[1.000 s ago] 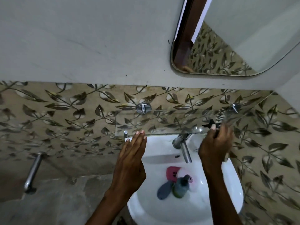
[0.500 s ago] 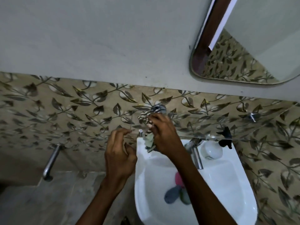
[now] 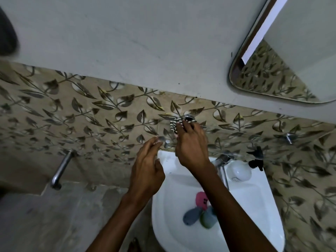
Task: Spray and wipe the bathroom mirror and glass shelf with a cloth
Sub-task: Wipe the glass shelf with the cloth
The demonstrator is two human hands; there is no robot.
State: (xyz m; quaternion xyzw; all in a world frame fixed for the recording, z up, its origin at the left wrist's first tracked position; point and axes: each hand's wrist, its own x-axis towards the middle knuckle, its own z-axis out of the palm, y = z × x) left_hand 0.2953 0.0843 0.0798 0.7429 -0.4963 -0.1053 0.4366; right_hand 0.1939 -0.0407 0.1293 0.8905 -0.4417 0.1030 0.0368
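The clear glass shelf (image 3: 236, 139) runs along the leaf-patterned tiles above the sink. My right hand (image 3: 190, 146) grips a black-and-white striped cloth (image 3: 173, 125) and presses it on the shelf's left end, right by the left chrome bracket. My left hand (image 3: 147, 168) is beside it with loosely bent fingers, its fingertips touching the shelf's front left corner. The mirror (image 3: 291, 60) hangs on the grey wall at the upper right, away from both hands.
Below is a white sink (image 3: 254, 206) with a chrome tap (image 3: 222, 160). In the basin lie a pink bottle (image 3: 201, 197), a blue-grey one (image 3: 191, 214) and a green one (image 3: 208, 218). A black item (image 3: 256, 157) sits at the shelf's right. A chrome pipe (image 3: 61, 168) juts out at left.
My right hand carried the cloth from the shelf's right end to its left end by the bracket. My left hand moved up to the shelf's left corner. The view shifted left.
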